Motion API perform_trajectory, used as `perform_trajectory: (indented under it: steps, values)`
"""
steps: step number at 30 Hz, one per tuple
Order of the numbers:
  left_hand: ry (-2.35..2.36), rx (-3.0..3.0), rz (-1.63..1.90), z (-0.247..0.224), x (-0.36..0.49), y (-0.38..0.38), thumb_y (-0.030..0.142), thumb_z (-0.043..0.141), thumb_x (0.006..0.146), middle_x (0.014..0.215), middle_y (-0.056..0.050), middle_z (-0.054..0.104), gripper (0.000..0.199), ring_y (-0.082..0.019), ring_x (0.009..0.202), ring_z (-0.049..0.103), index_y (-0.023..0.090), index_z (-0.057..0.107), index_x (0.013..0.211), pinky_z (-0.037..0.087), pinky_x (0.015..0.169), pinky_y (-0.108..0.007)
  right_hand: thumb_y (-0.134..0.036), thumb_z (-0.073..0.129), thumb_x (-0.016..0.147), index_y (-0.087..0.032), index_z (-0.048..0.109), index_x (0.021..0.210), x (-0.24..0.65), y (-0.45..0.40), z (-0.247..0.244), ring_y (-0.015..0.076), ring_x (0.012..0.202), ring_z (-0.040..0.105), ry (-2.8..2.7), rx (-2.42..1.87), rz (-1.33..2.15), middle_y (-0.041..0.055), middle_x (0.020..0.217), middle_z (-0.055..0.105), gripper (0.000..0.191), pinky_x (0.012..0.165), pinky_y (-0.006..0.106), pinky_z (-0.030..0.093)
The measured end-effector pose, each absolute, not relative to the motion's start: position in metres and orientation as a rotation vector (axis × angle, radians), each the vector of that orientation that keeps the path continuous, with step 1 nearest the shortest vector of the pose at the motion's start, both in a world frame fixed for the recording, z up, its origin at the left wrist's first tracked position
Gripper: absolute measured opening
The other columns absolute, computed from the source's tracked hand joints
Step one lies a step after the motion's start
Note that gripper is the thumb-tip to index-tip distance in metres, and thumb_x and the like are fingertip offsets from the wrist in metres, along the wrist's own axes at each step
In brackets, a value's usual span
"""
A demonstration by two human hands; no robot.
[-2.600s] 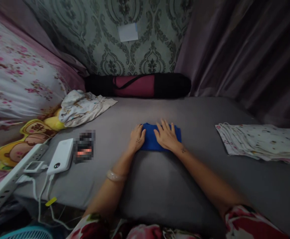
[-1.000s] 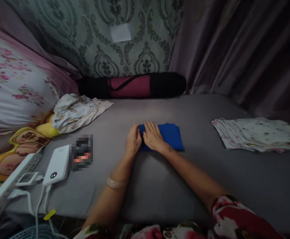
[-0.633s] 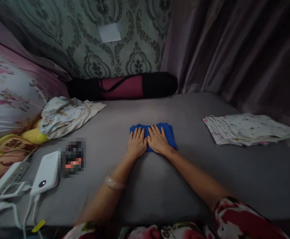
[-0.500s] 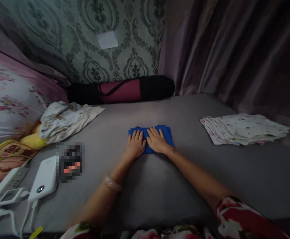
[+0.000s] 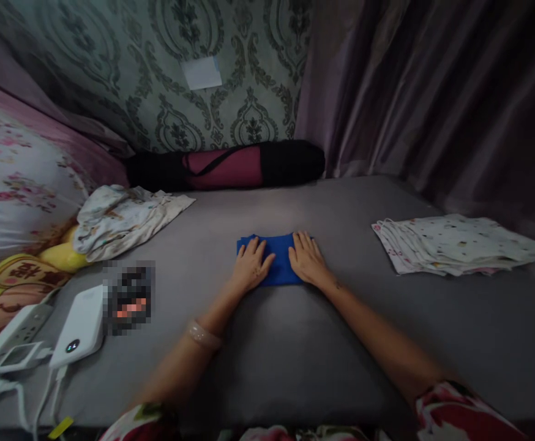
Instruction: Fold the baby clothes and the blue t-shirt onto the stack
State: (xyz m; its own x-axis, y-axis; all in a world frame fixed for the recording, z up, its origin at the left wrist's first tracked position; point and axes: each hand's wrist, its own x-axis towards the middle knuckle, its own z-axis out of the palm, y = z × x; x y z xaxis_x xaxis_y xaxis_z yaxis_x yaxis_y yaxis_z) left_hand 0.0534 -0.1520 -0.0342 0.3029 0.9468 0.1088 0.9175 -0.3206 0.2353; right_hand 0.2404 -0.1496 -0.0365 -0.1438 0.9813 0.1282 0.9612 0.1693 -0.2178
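Note:
A folded blue cloth (image 5: pixel 280 257) lies flat on the grey sheet (image 5: pixel 267 343) in front of me. Resting on its left part is my left hand (image 5: pixel 252 264), palm down, with the fingers spread and the thumb pointing inward. My right hand (image 5: pixel 308 257) lies palm down over its right edge, fingers stretched forward. A strip of blue shows between the two hands. Neither hand grasps anything; the cloth's outer edges are partly hidden beneath them.
A stack of folded patterned cloths (image 5: pixel 455 244) lies at the right, a crumpled patterned cloth (image 5: pixel 130 217) at the left. A white power bank (image 5: pixel 80 324) and power strip (image 5: pixel 17 337) with cables sit near left. A black-and-maroon long bag (image 5: pixel 226 166) lies at the back.
My right hand has slid right across the blue cloth to its right edge, widening the gap between my hands. My left thumb has spread outward from its fingers. The view has shifted slightly.

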Motion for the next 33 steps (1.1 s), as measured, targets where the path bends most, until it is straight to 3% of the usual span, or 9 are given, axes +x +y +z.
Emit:
perform_trajectory:
  steps: [4,8,13,24,29,33]
  values:
    - [1.853,2.365,0.327,-0.037,0.042,-0.143,0.046,0.028,0.096,0.154,-0.017,0.026,0.062,-0.030,0.143,0.020,0.008,0.034,0.145,0.018,0.116,-0.048,-0.035,0.023,0.095,0.001,0.031,0.146,0.249,-0.147,-0.037,0.0280,0.142,0.022,-2.196,-1.920,0.119,0.0169,0.153,0.029,0.062,0.116,0.042,0.017]
    - [1.882,2.428,0.289,-0.034,0.047,-0.149,0.046,0.026,0.096,0.152,-0.017,0.030,0.061,-0.031,0.143,0.021,0.008,0.036,0.144,0.016,0.116,-0.052,-0.036,0.024,0.096,0.000,0.033,0.145,0.244,-0.151,-0.030,0.0302,0.142,0.022,-2.208,-1.908,0.041,0.0184,0.152,0.031,0.062,0.116,0.049,0.012]
    - [1.682,2.753,0.401,-0.026,0.067,-0.168,0.034,0.025,0.096,0.153,-0.016,0.029,0.057,-0.026,0.145,0.017,0.005,0.035,0.144,0.009,0.118,-0.047,-0.030,0.030,0.094,-0.005,0.032,0.146,0.228,-0.161,-0.021,0.0251,0.145,0.013,-2.444,-1.480,-0.180,0.0138,0.155,0.024,0.058,0.117,0.048,0.001]
    - [1.656,2.706,0.237,-0.043,0.069,-0.170,0.033,0.025,0.095,0.153,-0.017,0.029,0.058,-0.028,0.144,0.019,0.003,0.032,0.144,0.014,0.117,-0.050,-0.028,0.032,0.092,-0.004,0.036,0.144,0.227,-0.158,-0.037,0.0246,0.144,0.018,-2.515,-1.440,0.034,0.0140,0.154,0.028,0.058,0.118,0.045,0.011]
    - [1.516,2.563,0.288,-0.031,0.057,-0.150,0.038,0.034,0.095,0.145,-0.016,0.043,0.054,-0.026,0.137,0.035,0.008,0.042,0.138,0.027,0.113,-0.045,-0.031,0.029,0.094,-0.007,0.038,0.144,0.233,-0.146,-0.032,0.0238,0.143,0.022,-2.508,-1.455,0.272,0.0131,0.152,0.032,0.056,0.117,0.045,0.016]
    - [1.573,2.429,0.520,-0.017,0.030,-0.111,0.036,0.041,0.092,0.135,-0.015,0.053,0.043,-0.024,0.123,0.051,0.014,0.051,0.128,0.040,0.104,-0.037,-0.030,0.030,0.096,-0.009,0.044,0.139,0.253,-0.121,-0.021,0.0240,0.136,0.035,-2.348,-1.585,0.241,0.0148,0.145,0.043,0.050,0.114,0.041,0.024]
